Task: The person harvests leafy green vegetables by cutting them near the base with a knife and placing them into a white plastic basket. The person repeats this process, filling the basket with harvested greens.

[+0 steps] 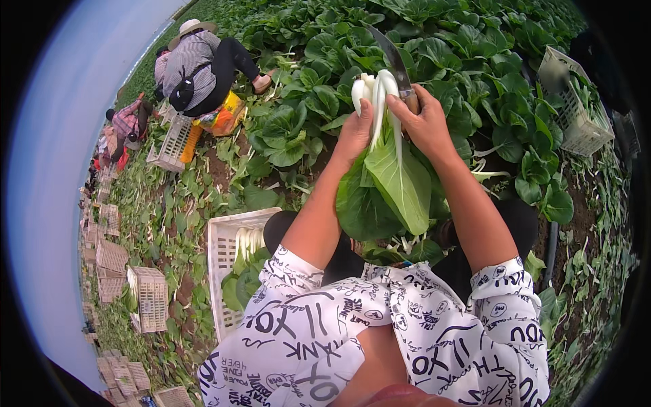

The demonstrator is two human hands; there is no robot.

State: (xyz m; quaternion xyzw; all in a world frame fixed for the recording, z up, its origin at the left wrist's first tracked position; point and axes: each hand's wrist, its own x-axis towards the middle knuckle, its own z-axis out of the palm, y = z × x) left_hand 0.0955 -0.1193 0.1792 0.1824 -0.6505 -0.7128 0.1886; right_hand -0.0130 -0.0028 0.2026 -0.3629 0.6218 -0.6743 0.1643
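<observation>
My left hand (356,132) is closed around the white stalks of a cut leafy green, a bok choy (399,178), whose root end points up and whose broad leaves hang toward me. My right hand (424,119) grips the wooden handle of a curved knife (394,56) and also pinches a bent outer stalk of the bok choy between thumb and fingers. The dark blade sticks up and to the left, just past the white stalk ends. Some fingers of both hands are hidden behind the plant.
A plastic crate (224,274) holding cut greens stands by my left side. Growing bok choy (285,127) fills the ground ahead. A co-worker (196,66) bends at the upper left beside another crate (173,142). One more crate (585,132) stands at the right, and loose leaves litter the soil.
</observation>
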